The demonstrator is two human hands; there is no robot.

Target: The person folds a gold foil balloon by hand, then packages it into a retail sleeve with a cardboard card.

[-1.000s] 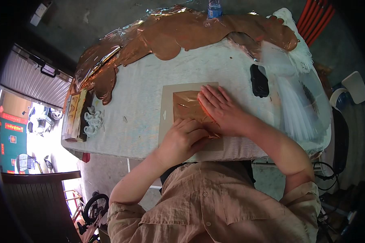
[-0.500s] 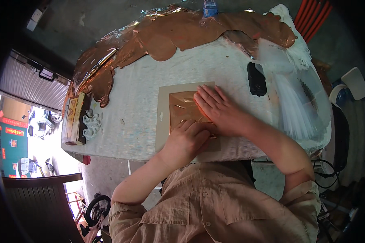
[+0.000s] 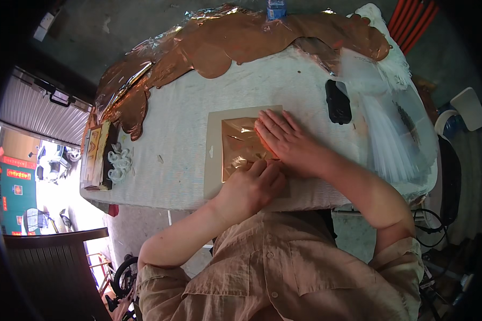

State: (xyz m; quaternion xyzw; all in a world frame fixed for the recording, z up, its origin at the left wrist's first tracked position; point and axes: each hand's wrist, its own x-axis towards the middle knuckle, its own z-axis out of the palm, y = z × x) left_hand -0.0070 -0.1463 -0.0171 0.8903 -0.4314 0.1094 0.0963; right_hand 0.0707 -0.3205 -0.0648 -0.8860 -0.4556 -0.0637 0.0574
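A folded copper-coloured foil sheet (image 3: 235, 134), shiny and creased, lies on a beige card (image 3: 214, 125) near the table's front edge. My right hand (image 3: 284, 140) rests flat over the foil's right side, fingers stretched toward the far edge of the card. Over the near part of the foil my left hand (image 3: 250, 187) is closed, its fingers bent and pressed together. The foil puckers at those fingertips, which are partly hidden under the hand. My left hand lies close beside the heel of my right one.
Flattened brown foil pieces (image 3: 241, 40) with scalloped edges spread along the table's back. A black phone (image 3: 338, 101) and clear plastic bags (image 3: 385, 134) are at right. White curled rings (image 3: 120, 163) and a box (image 3: 99, 155) stand at left; a blue-labelled bottle (image 3: 276, 9) is at the back.
My left fingers have bunched tighter and shifted slightly right, and more of the foil's near-left part shows. My right hand stays flat in nearly the same place.
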